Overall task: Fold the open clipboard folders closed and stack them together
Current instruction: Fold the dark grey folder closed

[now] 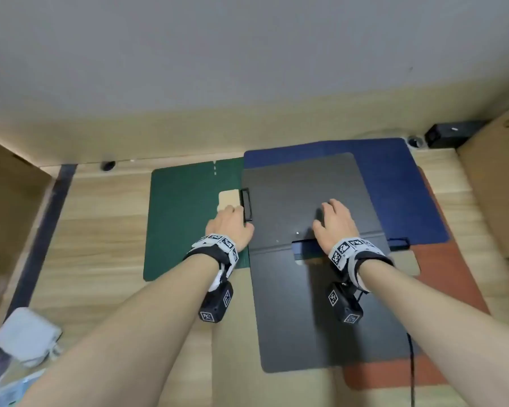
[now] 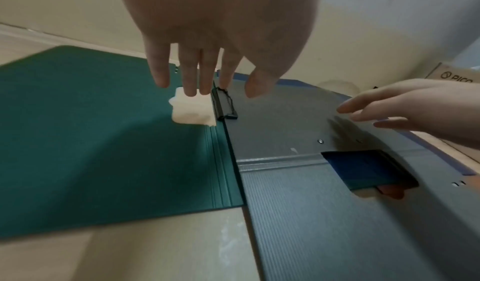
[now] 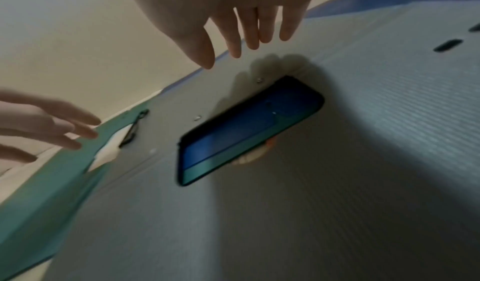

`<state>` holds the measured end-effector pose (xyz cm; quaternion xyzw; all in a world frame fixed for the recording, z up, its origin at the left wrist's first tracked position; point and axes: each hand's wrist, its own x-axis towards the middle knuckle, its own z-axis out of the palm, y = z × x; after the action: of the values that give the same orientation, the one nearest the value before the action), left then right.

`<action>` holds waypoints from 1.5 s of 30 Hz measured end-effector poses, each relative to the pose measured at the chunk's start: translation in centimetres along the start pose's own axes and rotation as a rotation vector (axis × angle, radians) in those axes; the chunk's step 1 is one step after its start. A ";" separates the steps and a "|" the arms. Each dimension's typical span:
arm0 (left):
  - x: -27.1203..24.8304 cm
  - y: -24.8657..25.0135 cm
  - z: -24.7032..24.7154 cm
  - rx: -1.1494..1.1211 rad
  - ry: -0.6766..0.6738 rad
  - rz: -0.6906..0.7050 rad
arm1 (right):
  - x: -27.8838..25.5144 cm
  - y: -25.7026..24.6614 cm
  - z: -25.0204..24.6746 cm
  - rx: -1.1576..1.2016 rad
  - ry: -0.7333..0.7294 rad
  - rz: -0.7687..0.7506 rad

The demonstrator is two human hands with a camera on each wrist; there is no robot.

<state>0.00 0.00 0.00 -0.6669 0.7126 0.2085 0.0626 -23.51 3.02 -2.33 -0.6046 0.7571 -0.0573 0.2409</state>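
A dark grey folder lies open on the wooden table, fold line across its middle. It overlaps a blue folder and a red-brown folder. A green folder lies flat beside it on the left. My left hand reaches with straight fingers over the black clip where green meets grey. My right hand spreads straight fingers just above the grey folder's far panel, casting a shadow. A cut-out at the fold shows blue underneath. Neither hand holds anything.
A cardboard box stands at the right edge, with a black device behind it by the wall. More cardboard sits at the left, a white adapter near my left elbow. A black cable crosses the red-brown folder.
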 end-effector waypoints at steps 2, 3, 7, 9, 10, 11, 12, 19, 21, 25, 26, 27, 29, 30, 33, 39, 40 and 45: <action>1.2 -0.1 0.3 0.025 -0.005 -0.020 | 0.7 0.8 0.1 0.006 0.041 0.049; 1.8 -0.3 0.6 0.046 -0.018 -0.024 | 1.1 1.2 0.4 0.003 0.052 0.077; 3.9 -0.8 1.2 0.068 -0.055 -0.039 | 1.6 2.8 0.0 -0.058 0.119 0.137; 4.8 -1.2 1.3 0.071 -0.035 -0.041 | 1.9 3.6 -0.4 -0.082 0.166 0.181; 5.3 -1.3 1.3 0.076 -0.023 -0.040 | 2.1 4.0 -0.7 -0.079 0.173 0.210; 5.6 -1.3 1.3 0.087 -0.020 -0.037 | 2.3 4.3 -0.9 -0.065 0.174 0.239; 6.0 -1.3 1.3 0.102 -0.019 -0.033 | 2.4 4.6 -1.1 -0.043 0.170 0.268; 7.9 -1.0 1.8 0.216 -0.069 -0.043 | 4.0 5.9 -2.0 0.028 0.172 0.387; 8.0 -0.9 2.0 0.227 -0.046 -0.036 | 4.5 6.4 -2.1 0.054 0.171 0.403; 8.4 -0.2 2.1 0.274 -0.038 -0.019 | 5.3 7.0 -2.0 0.079 0.157 0.399; 8.5 0.0 2.1 0.288 -0.038 -0.020 | 5.4 7.2 -2.0 0.090 0.153 0.400; 8.6 0.2 2.1 0.297 -0.043 -0.026 | 5.6 7.5 -2.0 0.103 0.150 0.402; 8.8 0.4 2.1 0.321 -0.062 -0.035 | 5.9 7.9 -2.2 0.141 0.156 0.407; 8.8 0.4 2.0 0.335 -0.079 -0.030 | 6.0 8.1 -2.3 0.158 0.166 0.405; 8.8 0.0 2.1 0.388 -0.136 0.006 | 6.1 9.1 -3.1 0.167 0.192 0.405; 8.7 0.5 2.3 0.305 -0.083 -0.071 | 5.9 11.2 -3.9 0.139 0.195 0.405; 8.4 0.5 2.3 0.292 -0.068 -0.085 | 5.9 11.4 -3.9 0.141 0.184 0.407; 6.0 0.8 1.5 0.059 0.012 -0.112 | 5.7 11.3 -4.1 0.181 0.149 0.413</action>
<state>-1.63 -4.94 -3.35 -0.7048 0.6803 0.1798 0.0895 -36.21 -0.19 -4.68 -0.4071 0.8721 -0.1189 0.2439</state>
